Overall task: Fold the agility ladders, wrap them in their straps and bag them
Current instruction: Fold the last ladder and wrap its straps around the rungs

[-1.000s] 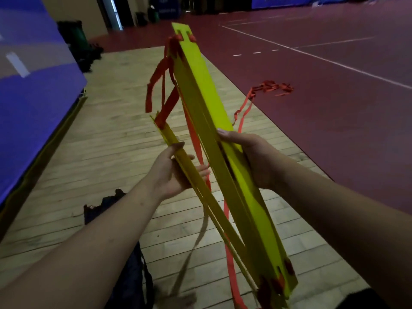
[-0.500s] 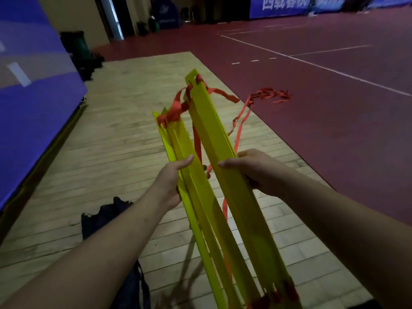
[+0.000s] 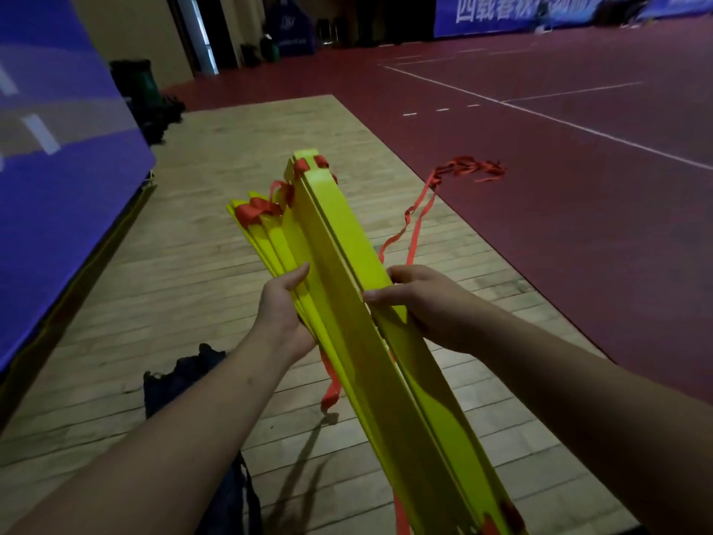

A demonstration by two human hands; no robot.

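Note:
A bundle of yellow ladder rungs (image 3: 347, 272) with red strap loops at its ends lies slanted between my hands, far end pointing away. My left hand (image 3: 283, 314) grips the left side of the bundle, thumb on top. My right hand (image 3: 413, 303) holds the right side, fingers curled round the outer rungs. A loose red strap (image 3: 420, 210) trails from the bundle across the floor to a red tangle (image 3: 472, 167) on the court. Another red strap end (image 3: 330, 391) hangs below the bundle. A dark bag (image 3: 181, 384) lies on the wood floor under my left forearm.
A blue padded wall panel (image 3: 58, 179) runs along the left. The wooden floor strip (image 3: 216, 295) meets the red court (image 3: 578, 225) on the right. Dark bags and a green bin (image 3: 142, 86) stand at the far left corner by a doorway.
The two splayed groups of rungs have been pushed together into one bundle, and the bundle has tilted down, away from me. Both hands stayed at its middle.

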